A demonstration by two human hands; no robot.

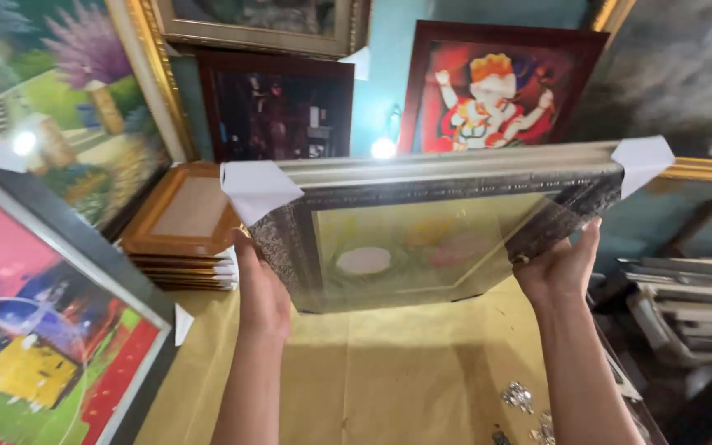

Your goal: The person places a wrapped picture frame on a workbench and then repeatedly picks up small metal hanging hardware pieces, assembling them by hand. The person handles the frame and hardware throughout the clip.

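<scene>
Silver-framed picture (422,231) held up btwn both hands, left hand (261,292) & right hand (558,268) each gripping a side edge.

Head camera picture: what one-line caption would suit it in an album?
Two hands, left hand and right hand, hold a silver-framed painting above a yellow-brown table.

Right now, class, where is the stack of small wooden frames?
In the head view the stack of small wooden frames sits at left on the yellow-covered table, just left of the left hand gripping the silver-framed painting.
</scene>
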